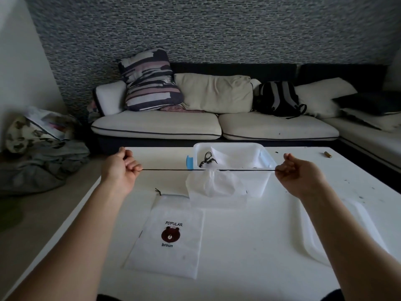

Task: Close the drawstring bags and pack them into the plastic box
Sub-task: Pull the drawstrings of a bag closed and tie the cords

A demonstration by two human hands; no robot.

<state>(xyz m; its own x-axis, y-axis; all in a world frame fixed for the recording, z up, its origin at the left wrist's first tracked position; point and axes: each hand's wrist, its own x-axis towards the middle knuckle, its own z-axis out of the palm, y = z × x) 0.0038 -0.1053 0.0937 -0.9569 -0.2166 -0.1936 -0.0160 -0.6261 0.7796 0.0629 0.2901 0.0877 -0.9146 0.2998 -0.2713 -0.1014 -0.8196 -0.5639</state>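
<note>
Both arms raised over table, hands well apart. Left hand curled, pinching one end of black cord; right hand curled, pinching other end. Cord taut, level, running L to R through neck of white bag. Neck cinched tight at cord; bag body hangs below, lower edge seemingly on table, just in front of box.

Box: clear plastic, blue clips at sides, at far centre of table. Inside: white bag(s) w/ black cords visible; count – cannot tell. Held bag covers part of box front wall.

Second bag flat on table, near side, left of centre; "POPULAR", bear face, "broun" printed. Mouth uncinched, cord end loose at top left corner. Apart from held bag.

Lid, clear, flat on table at right, under right forearm.

Small brass-coloured cylinder at far right of table. Dark specks nearby.

Behind: sofa w/ striped cushion, backpack. Pile of fabric on floor, left.
</note>
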